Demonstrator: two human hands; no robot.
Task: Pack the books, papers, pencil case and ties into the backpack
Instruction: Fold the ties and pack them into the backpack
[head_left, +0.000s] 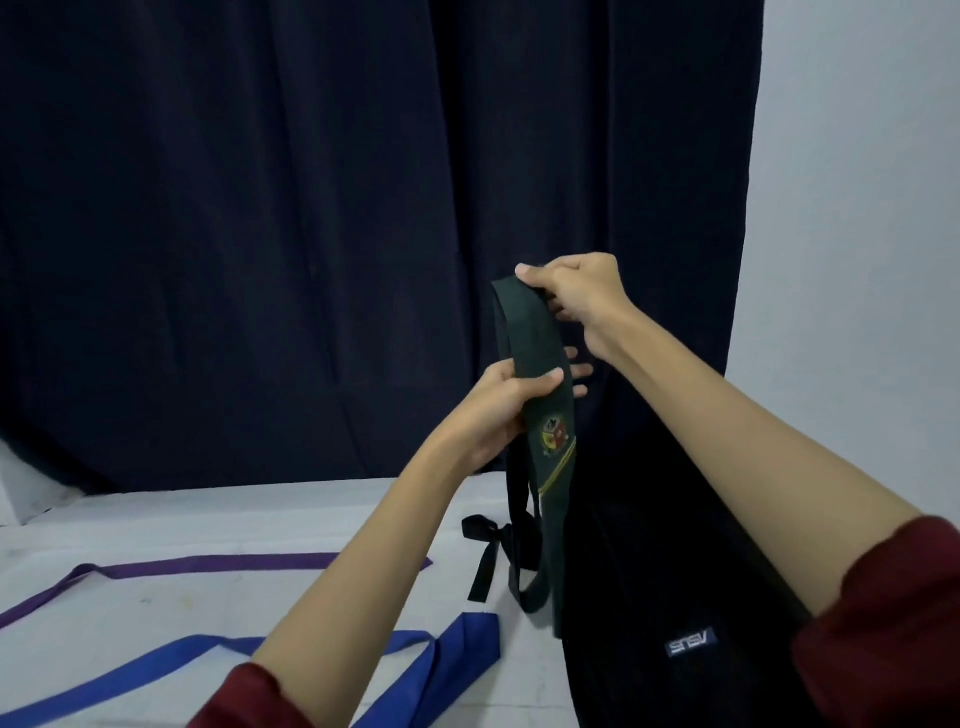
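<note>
Below the right hand (576, 291) stands the black backpack (675, 597). Both hands hold the dark green tie (540, 364) up above the table (208, 519): the right pinches its folded top, the left hand (498, 410) grips it lower down. Near the left forearm lie a blue tie (260, 660) and a purple tie (208, 566). The hanging tails (485, 551) could snag or unfold, I judge.

Dim, even indoor light, dark curtain (260, 234) swallowing detail, soft focus throughout, wide-angle bending at edges
</note>
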